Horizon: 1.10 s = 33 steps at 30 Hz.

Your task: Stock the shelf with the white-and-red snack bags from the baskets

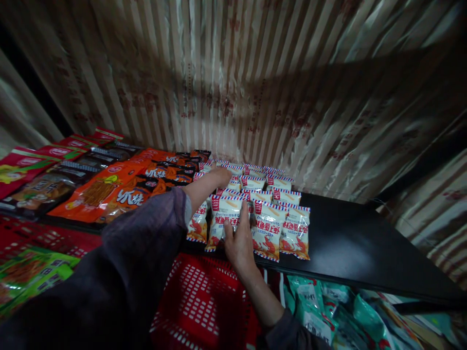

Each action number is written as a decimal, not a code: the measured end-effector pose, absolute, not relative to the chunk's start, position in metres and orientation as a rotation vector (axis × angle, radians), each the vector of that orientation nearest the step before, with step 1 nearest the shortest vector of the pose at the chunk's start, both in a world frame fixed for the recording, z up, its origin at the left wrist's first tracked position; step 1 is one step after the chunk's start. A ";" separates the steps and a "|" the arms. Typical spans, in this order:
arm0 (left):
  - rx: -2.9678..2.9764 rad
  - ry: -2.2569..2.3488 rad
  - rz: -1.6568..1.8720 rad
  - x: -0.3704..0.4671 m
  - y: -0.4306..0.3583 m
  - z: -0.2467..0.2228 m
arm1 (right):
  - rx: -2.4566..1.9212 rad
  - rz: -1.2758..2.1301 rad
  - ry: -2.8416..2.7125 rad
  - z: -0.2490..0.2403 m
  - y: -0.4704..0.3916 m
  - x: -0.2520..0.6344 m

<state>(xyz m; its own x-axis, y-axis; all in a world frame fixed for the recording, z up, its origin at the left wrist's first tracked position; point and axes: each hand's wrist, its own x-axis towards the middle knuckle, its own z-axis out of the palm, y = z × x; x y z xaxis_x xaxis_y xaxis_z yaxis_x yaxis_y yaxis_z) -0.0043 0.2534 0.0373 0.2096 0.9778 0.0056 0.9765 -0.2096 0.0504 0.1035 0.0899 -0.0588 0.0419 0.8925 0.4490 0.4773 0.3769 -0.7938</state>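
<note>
Rows of white snack bags (268, 228) with red lettering and striped edges stand upright on a black shelf. Over the back rows reaches my left hand (221, 178); its fingers point down among the bags and are mostly hidden, so I cannot tell what they hold. At the front row, my right hand (240, 243) rests against a bag (222, 218), thumb and forefinger stretched apart along its face. That hand does not wrap around the bag.
Orange snack packets (109, 187), brown packets (54, 187) and red packets (25, 167) lie to the left. The black shelf (350, 238) runs on to the right. Below are a red basket (197, 301), green packets (32, 277) and teal packets (314, 306). Striped sheeting (233, 97) hangs behind.
</note>
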 end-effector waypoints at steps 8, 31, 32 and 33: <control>2.396 1.982 -0.096 0.004 0.264 0.035 | -1.303 0.483 -1.593 -0.060 0.090 0.101; 2.327 2.041 0.177 0.001 0.253 0.042 | -1.299 0.423 -1.596 -0.061 0.106 0.097; 2.319 2.047 0.190 0.000 0.254 0.041 | -1.305 0.420 -1.597 -0.060 0.107 0.097; 2.314 2.051 0.205 0.000 0.255 0.041 | -1.310 0.413 -1.596 -0.059 0.108 0.096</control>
